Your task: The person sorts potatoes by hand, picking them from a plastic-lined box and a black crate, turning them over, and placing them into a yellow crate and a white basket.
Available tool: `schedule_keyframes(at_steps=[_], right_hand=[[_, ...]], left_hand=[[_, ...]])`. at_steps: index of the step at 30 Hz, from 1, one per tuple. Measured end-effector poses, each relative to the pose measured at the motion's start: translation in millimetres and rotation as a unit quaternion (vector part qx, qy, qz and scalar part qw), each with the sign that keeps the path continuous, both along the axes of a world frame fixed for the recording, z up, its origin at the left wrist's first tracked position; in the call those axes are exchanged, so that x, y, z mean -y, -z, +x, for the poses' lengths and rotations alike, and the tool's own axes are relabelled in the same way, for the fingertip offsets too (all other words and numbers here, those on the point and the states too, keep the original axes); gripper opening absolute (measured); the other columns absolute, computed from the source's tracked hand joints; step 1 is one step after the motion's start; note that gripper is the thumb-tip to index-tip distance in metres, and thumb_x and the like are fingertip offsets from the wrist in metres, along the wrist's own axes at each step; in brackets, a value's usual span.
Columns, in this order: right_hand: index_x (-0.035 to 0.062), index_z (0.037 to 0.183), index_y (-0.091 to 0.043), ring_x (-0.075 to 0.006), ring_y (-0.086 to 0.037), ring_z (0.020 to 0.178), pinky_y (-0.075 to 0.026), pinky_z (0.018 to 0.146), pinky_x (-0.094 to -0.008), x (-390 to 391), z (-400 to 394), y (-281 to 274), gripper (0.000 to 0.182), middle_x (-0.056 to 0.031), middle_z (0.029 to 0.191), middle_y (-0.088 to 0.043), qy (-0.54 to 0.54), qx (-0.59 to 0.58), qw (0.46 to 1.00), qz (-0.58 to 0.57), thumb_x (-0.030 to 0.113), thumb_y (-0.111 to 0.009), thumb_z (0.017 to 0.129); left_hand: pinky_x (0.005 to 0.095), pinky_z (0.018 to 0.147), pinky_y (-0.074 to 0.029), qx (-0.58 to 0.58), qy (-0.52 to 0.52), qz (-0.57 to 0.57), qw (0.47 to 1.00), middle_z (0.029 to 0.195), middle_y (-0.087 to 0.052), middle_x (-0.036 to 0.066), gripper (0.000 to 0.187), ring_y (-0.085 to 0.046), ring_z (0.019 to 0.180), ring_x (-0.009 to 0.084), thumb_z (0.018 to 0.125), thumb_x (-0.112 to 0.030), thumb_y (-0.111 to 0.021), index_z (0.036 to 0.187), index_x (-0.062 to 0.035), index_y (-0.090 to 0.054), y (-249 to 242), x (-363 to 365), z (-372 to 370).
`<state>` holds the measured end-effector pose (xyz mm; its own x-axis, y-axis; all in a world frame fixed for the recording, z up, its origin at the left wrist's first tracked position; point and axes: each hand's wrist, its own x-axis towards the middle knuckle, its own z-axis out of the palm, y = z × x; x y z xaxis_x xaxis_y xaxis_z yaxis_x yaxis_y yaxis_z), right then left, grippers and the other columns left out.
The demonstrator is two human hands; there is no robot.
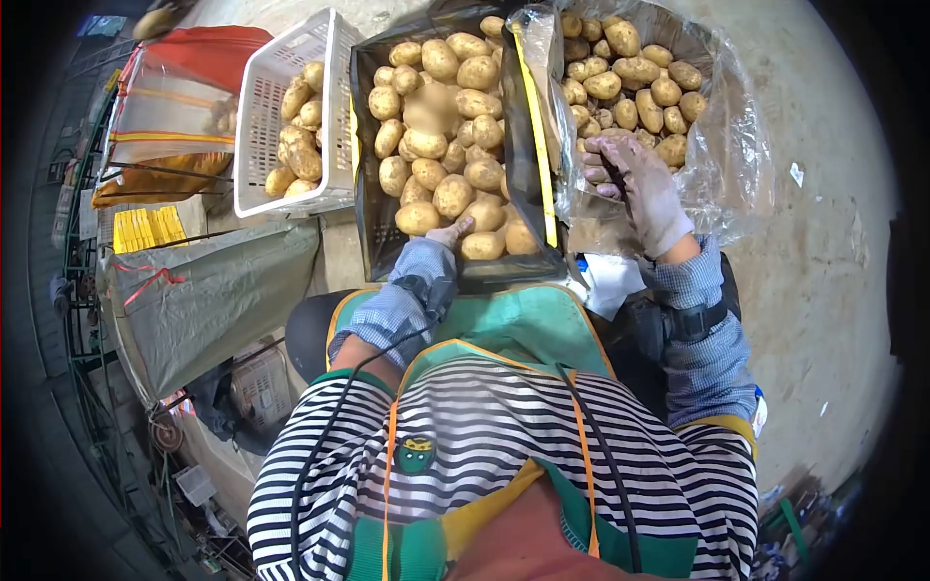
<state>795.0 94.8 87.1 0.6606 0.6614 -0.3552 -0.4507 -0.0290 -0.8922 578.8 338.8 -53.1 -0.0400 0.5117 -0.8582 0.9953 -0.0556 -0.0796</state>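
The left hand point(450, 234) is at the near edge of the potatoes point(452, 196) in the black-lined crate point(528, 265), upper middle of the frame, its thumb by the lowest ones; whether its grip is open or clamped on one, I cannot tell. The gloved right hand point(639, 190) is over the near side of the plastic-lined box point(734, 184), upper right, its fingers pointing left, just beside more potatoes; its grip is too unclear to say whether it is apart or together. A white basket point(260, 116) with potatoes along its right side stands left of the crate, and a red bag point(208, 46) lies farther left.
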Motion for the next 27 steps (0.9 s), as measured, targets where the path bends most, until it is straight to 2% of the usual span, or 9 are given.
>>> schedule_keyframes(at_steps=[5, 12, 18, 19, 22, 23, 24, 26, 27], right_hand=[[0.004, 0.118, -0.059, -0.0104, -0.064, 0.084, -0.05, 0.069, -0.021, -3.3, -8.7, 0.1, 0.033, -0.0033, 0.104, -0.067, -0.032, 0.044, 0.998, 0.02, 0.031, -0.054, 0.099], [0.0045, 0.117, -0.06, -0.0093, -0.062, 0.087, -0.048, 0.073, -0.0218, -5.7, -9.2, -14.4, 0.03, -0.0026, 0.104, -0.066, -0.039, 0.01, 0.998, -0.051, 0.029, -0.052, 0.1], [0.0018, 0.113, -0.06, -0.011, -0.063, 0.085, -0.05, 0.073, -0.023, 12.1, 30.6, -28.4, 0.032, -0.006, 0.103, -0.066, 0.05, 0.07, 0.996, 0.011, 0.03, -0.053, 0.1], [0.0022, 0.115, -0.06, -0.0115, -0.063, 0.084, -0.05, 0.074, -0.0223, 19.6, 42.4, -27.3, 0.033, -0.0051, 0.102, -0.067, 0.103, 0.077, 0.992, 0.015, 0.031, -0.053, 0.1], [0.0035, 0.117, -0.062, -0.0124, -0.065, 0.083, -0.049, 0.071, -0.0189, 34.9, 66.1, -20.4, 0.031, -0.0056, 0.1, -0.069, 0.16, 0.075, 0.984, -0.006, 0.027, -0.058, 0.097], [0.0024, 0.117, -0.062, -0.0115, -0.064, 0.079, -0.049, 0.067, -0.0191, 35.2, 70.0, -18.6, 0.03, -0.0054, 0.095, -0.068, 0.134, 0.078, 0.985, -0.072, 0.024, -0.06, 0.096], [0.0012, 0.116, -0.063, -0.0106, -0.064, 0.076, -0.048, 0.064, -0.0193, 33.8, 77.0, -16.4, 0.03, -0.0051, 0.089, -0.068, 0.107, 0.083, 0.981, -0.136, 0.021, -0.062, 0.094], [-0.0004, 0.118, -0.062, -0.0135, -0.064, 0.079, -0.05, 0.068, -0.0225, 31.8, 89.4, 13.2, 0.037, -0.0075, 0.093, -0.067, 0.08, 0.116, 0.982, -0.124, 0.02, -0.069, 0.088], [-0.0012, 0.119, -0.061, -0.0162, -0.064, 0.083, -0.05, 0.073, -0.0249, 28.5, 90.3, 17.8, 0.042, -0.0088, 0.096, -0.067, 0.041, 0.249, 0.95, -0.184, 0.022, -0.07, 0.085]], left_hand=[[0.0395, 0.102, -0.041, 0.157, 0.109, -0.071, 0.979, 0.135, -0.055, 0.017, 0.088, -0.054, 0.122, 0.0294, 0.08, -0.074, -0.056, 0.137, -0.0071, -0.051, 17.5, -7.7, -0.4], [0.0385, 0.1, -0.043, 0.32, 0.114, -0.131, 0.931, 0.13, -0.059, 0.017, 0.086, -0.057, 0.12, 0.0295, 0.08, -0.073, -0.057, 0.135, -0.0067, -0.053, 62.9, -9.7, -24.2], [0.0427, 0.094, -0.048, 0.015, 0.377, 0.071, 0.923, 0.118, -0.066, 0.017, 0.075, -0.061, 0.112, 0.036, 0.083, -0.069, -0.055, 0.128, -0.0098, -0.059, -147.9, 48.9, 44.9], [0.0416, 0.094, -0.048, 0.028, 0.376, 0.045, 0.925, 0.12, -0.065, 0.017, 0.074, -0.06, 0.113, 0.0364, 0.084, -0.067, -0.055, 0.129, -0.0093, -0.058, -131.5, 38.5, 57.0], [0.0357, 0.093, -0.049, 0.356, 0.29, 0.019, 0.888, 0.119, -0.064, 0.022, 0.059, -0.063, 0.11, 0.0294, 0.092, -0.043, -0.062, 0.128, 0.003, -0.055, -124.3, 12.3, 55.0], [0.0357, 0.093, -0.049, 0.358, 0.289, 0.019, 0.888, 0.119, -0.064, 0.022, 0.059, -0.063, 0.11, 0.0294, 0.092, -0.043, -0.062, 0.128, 0.003, -0.055, -123.7, 11.4, 54.6], [0.0333, 0.093, -0.048, 0.457, 0.213, 0.006, 0.864, 0.119, -0.064, 0.021, 0.055, -0.062, 0.109, 0.026, 0.092, -0.037, -0.063, 0.127, 0.0058, -0.054, -140.1, 14.3, 59.2], [0.0267, 0.098, -0.043, 0.563, 0.1, -0.037, 0.82, 0.121, -0.064, 0.013, 0.049, -0.057, 0.112, 0.0162, 0.094, -0.028, -0.065, 0.128, 0.0056, -0.055, -168.2, 18.9, 68.6], [0.0268, 0.097, -0.044, 0.573, 0.071, -0.036, 0.816, 0.119, -0.064, 0.012, 0.048, -0.058, 0.111, 0.0156, 0.094, -0.028, -0.064, 0.127, 0.0053, -0.055, -177.6, 24.1, 71.1]])
